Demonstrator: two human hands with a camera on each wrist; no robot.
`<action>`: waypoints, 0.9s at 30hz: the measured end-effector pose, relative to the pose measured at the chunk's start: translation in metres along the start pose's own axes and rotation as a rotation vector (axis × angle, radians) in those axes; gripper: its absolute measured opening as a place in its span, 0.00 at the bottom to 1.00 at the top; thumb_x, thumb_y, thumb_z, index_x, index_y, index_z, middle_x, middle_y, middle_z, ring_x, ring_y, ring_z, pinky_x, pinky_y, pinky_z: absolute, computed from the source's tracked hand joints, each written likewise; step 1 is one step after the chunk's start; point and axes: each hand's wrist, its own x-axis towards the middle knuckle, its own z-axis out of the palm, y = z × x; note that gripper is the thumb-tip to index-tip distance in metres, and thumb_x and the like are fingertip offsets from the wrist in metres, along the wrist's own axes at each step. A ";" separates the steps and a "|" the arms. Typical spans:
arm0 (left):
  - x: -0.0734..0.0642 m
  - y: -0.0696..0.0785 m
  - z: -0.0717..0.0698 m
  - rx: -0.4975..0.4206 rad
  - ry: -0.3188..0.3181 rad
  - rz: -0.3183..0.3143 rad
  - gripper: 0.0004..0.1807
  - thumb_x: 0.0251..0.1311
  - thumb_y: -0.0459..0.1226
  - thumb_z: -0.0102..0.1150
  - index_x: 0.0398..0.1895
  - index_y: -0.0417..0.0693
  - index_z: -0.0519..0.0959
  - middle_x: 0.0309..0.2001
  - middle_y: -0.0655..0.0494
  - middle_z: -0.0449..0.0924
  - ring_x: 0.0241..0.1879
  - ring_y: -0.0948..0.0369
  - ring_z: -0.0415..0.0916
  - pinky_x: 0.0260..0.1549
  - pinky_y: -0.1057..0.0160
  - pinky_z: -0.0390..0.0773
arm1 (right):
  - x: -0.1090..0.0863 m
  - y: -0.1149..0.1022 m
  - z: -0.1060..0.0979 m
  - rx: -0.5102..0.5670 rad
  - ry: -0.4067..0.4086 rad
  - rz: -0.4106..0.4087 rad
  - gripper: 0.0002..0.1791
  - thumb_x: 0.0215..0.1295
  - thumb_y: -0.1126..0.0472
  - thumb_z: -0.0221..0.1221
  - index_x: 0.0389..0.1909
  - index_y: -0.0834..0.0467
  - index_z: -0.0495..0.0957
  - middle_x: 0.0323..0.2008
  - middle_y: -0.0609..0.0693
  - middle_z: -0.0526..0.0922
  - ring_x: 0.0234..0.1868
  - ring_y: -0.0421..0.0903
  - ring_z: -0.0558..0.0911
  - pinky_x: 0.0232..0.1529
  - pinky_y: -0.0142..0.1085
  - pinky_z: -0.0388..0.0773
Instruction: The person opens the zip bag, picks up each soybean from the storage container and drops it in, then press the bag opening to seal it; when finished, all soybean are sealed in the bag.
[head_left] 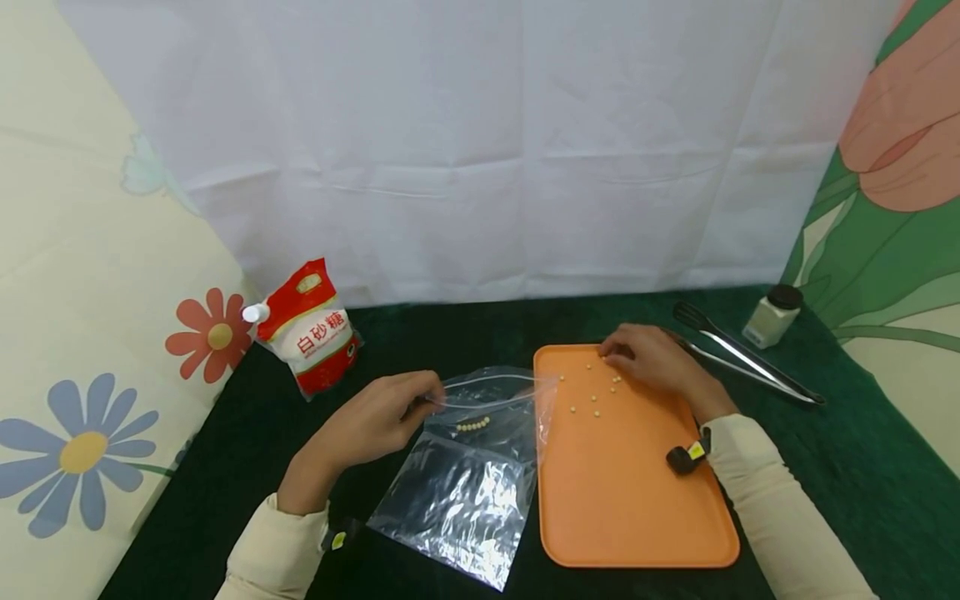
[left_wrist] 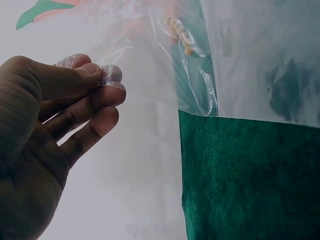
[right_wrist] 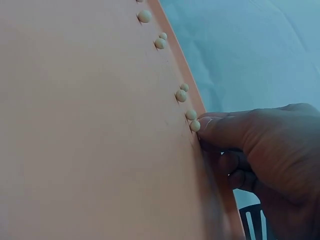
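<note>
Bag (head_left: 450, 492) lies at lower centre of the head frame, overlapping the left edge of the tray (head_left: 630, 492); left hand (head_left: 372, 421) pinches its lip, a short row of beads (head_left: 473, 426) inside. Right hand (head_left: 660, 358) pinches one bead (right_wrist: 195, 126) at the tray's upper edge; others lie loose nearby. Judgement: bag light, limp, slick; hold by the lip, mouth spread. Beads probably hard, light, prone to roll; grip singly, fingertips either side, gentle squeeze.
</note>
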 end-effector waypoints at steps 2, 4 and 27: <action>0.000 0.000 0.000 -0.001 0.000 0.001 0.12 0.64 0.28 0.63 0.42 0.55 0.77 0.39 0.63 0.81 0.34 0.70 0.75 0.39 0.65 0.82 | 0.000 0.000 0.000 0.002 -0.002 0.002 0.07 0.69 0.60 0.63 0.45 0.54 0.86 0.40 0.47 0.81 0.39 0.46 0.77 0.42 0.44 0.76; 0.000 0.000 0.000 0.001 0.001 0.001 0.11 0.64 0.28 0.63 0.42 0.55 0.77 0.39 0.63 0.81 0.34 0.70 0.75 0.39 0.65 0.82 | 0.000 0.000 0.000 0.004 -0.005 0.007 0.07 0.69 0.60 0.64 0.44 0.54 0.86 0.40 0.47 0.81 0.39 0.46 0.77 0.42 0.44 0.76; 0.000 0.002 -0.001 -0.002 -0.007 -0.016 0.12 0.63 0.28 0.64 0.42 0.56 0.77 0.40 0.63 0.81 0.33 0.69 0.75 0.39 0.65 0.82 | 0.001 0.008 0.009 0.073 0.053 -0.036 0.05 0.67 0.59 0.66 0.41 0.52 0.85 0.34 0.44 0.80 0.35 0.41 0.77 0.37 0.39 0.75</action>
